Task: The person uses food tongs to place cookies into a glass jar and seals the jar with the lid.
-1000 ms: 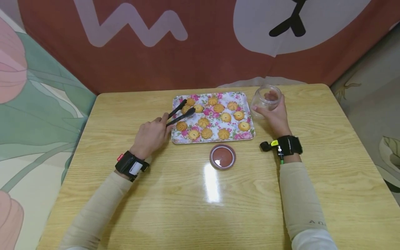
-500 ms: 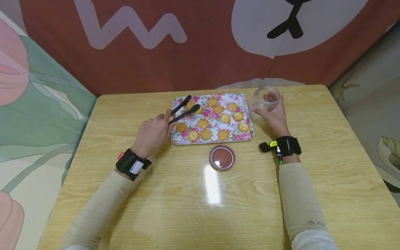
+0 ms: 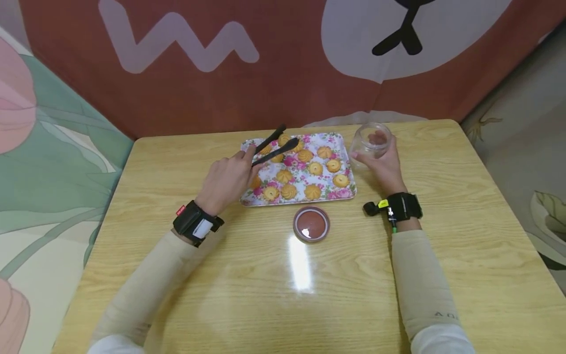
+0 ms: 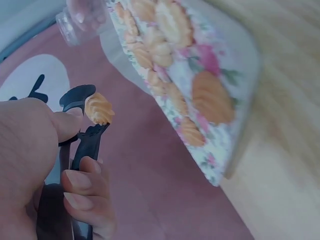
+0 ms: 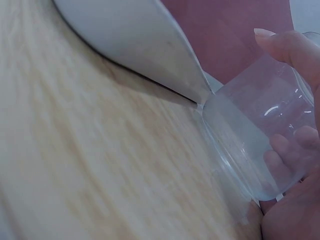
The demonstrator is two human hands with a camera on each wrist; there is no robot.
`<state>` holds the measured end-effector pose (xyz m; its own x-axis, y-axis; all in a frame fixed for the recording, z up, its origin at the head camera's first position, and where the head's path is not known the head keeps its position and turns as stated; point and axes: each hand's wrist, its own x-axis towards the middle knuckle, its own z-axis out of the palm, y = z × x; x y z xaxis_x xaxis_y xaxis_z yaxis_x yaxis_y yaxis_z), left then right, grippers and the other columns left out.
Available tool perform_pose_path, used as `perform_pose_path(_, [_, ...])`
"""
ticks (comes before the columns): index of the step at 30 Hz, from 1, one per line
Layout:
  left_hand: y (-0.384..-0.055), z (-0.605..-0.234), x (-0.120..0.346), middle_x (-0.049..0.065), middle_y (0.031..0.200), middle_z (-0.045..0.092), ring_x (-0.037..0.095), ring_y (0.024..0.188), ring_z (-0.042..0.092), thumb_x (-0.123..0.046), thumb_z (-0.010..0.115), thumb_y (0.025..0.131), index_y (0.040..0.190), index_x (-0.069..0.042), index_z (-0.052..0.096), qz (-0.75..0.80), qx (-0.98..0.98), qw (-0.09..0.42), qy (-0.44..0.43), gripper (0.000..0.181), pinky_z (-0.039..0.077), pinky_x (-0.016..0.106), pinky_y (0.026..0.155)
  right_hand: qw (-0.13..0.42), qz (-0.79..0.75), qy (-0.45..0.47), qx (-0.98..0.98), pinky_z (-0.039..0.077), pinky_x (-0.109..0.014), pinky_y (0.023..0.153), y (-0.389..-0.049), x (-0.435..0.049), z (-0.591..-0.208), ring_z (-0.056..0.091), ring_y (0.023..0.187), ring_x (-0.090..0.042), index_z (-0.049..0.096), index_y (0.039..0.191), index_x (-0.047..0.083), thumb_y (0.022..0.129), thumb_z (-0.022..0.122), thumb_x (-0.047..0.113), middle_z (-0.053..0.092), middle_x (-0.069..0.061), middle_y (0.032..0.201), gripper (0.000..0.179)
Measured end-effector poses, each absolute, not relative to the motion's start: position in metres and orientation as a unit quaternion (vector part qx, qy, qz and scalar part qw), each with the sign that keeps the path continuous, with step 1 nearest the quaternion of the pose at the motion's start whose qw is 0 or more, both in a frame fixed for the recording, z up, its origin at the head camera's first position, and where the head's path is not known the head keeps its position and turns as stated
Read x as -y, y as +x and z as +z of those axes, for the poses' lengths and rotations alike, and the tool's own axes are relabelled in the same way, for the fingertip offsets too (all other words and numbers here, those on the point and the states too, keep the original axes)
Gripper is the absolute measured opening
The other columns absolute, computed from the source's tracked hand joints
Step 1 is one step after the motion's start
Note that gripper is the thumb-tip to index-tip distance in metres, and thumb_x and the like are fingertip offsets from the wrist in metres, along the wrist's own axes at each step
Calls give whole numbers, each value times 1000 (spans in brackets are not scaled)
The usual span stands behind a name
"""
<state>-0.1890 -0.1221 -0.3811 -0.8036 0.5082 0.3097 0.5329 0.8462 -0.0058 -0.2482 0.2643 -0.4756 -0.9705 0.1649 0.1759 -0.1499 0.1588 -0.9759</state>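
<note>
Table: we see a pale yellow wood-grain top [image 3: 353,295] with rounded far corners.
Gloss: we catch a bright white reflection [image 3: 300,265] in the near half, below the lid.
Tray: we find a rectangular floral tray [image 3: 327,182] lying flat at the far middle, long side left to right.
Lid: we see a round reddish lid [image 3: 311,224] with a pale ring, just beside the tray's near edge.
Jar: we see a clear glass jar [image 3: 363,147], mouth up, just right of the tray.

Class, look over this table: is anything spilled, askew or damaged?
Nothing stands out: one cookie sits in the tongs, the other cookies lie on the tray, the jar looks upright, and the lid lies flat.
</note>
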Motion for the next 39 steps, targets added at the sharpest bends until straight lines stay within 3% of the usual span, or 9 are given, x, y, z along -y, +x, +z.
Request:
perform_pose_path(7, [-194,-368,102,16,82,63,18,44,48,-40,48,98,131,3,45,-25,946,150,-287,54,42,34,34,106,663,-4,741,26,-38,104,-248,-261,-478,38,120,-21,33,137,17,67,86,16,42,-12,135,88])
perform_pose_path(13, [-199,-360,81,11,74,58,17,49,49,-40,48,97,125,3,46,-22,938,160,-305,51,44,33,37,116,654,5,748,28,-36,102,-249,-261,-480,39,119,-18,34,136,17,68,86,18,43,-11,133,86])
perform_pose_path(28, [-205,-355,38,11,81,61,16,46,47,-39,45,99,131,1,44,-15,929,161,-334,51,43,32,36,112,651,9,751,28,-36,102,-248,-258,-470,39,120,-20,34,136,17,69,85,17,42,-13,133,84])
perform_pose_path(34, [-205,-351,23,11,86,62,16,50,51,-40,41,100,132,1,42,-19,930,141,-338,51,44,30,37,111,644,5,757,28,-36,101,-236,-248,-451,38,121,-24,33,136,12,72,83,15,41,-17,134,81])
perform_pose_path(39, [-205,-346,11,11,88,64,15,56,54,-41,40,100,132,1,43,-14,929,145,-339,52,47,29,41,112,655,9,747,28,-34,100,-237,-245,-451,38,119,-24,36,135,17,71,83,15,43,-13,131,80])
